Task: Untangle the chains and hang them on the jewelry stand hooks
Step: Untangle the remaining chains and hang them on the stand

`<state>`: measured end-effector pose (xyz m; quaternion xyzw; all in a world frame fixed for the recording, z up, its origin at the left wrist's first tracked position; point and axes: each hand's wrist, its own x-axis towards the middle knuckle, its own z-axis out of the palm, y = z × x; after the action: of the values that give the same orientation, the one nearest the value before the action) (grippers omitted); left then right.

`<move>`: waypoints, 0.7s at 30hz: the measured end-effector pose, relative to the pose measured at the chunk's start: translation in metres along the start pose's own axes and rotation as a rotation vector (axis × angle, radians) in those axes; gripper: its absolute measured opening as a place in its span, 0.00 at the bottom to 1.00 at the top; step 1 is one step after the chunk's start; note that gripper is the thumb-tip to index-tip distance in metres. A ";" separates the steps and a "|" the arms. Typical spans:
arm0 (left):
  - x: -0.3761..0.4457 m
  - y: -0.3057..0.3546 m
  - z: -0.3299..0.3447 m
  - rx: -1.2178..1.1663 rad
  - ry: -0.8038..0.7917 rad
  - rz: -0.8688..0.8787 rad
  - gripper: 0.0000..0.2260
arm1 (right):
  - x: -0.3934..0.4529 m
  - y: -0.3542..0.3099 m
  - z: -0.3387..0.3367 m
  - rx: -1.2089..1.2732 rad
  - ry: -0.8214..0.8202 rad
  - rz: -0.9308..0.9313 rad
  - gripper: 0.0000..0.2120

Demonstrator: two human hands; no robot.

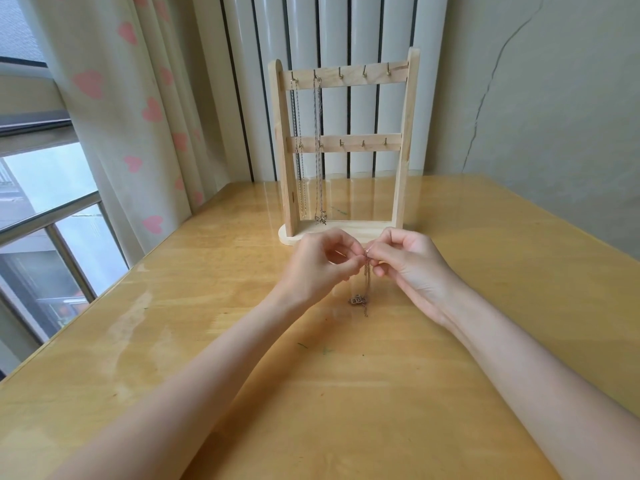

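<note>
Metal links of a thin chain [366,278] are pinched at centre frame between the fingertips of the left hand [317,263] and right hand [410,261], both closed on its top end, apparently so the clasp can be worked while the pendant [357,301] hangs just above the table [485,306]. Behind, in the upper middle, the wooden jewelry stand [346,147] is kept near; two chains [310,147] are already hung on its left hooks, the rest left free.

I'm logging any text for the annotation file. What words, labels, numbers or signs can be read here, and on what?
None can be read.
The pendant on the chain held by both hands may form letters, but is too small and blurred to read.
The jewelry stand bears no label.
</note>
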<state>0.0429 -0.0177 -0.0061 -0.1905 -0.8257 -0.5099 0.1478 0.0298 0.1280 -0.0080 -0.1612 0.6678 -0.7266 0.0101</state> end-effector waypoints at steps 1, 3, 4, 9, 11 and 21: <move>0.000 -0.001 0.000 0.037 0.007 0.017 0.08 | 0.000 -0.001 0.000 0.004 -0.005 0.001 0.11; -0.001 -0.003 0.001 0.063 0.006 0.046 0.07 | 0.000 -0.001 0.000 0.027 -0.010 0.007 0.10; -0.001 -0.004 0.001 0.060 0.001 0.058 0.07 | 0.001 -0.001 -0.001 0.040 -0.010 0.011 0.10; 0.000 -0.006 0.003 0.030 -0.028 0.040 0.06 | 0.000 -0.002 -0.003 0.059 -0.014 0.031 0.10; 0.000 -0.005 0.002 -0.039 -0.040 0.022 0.06 | 0.000 -0.002 -0.003 0.069 -0.010 0.043 0.11; -0.002 0.000 0.000 -0.133 -0.156 -0.107 0.07 | -0.001 -0.002 0.000 0.045 0.025 0.050 0.13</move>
<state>0.0451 -0.0180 -0.0069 -0.1948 -0.8081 -0.5543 0.0429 0.0308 0.1284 -0.0064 -0.1348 0.6550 -0.7431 0.0236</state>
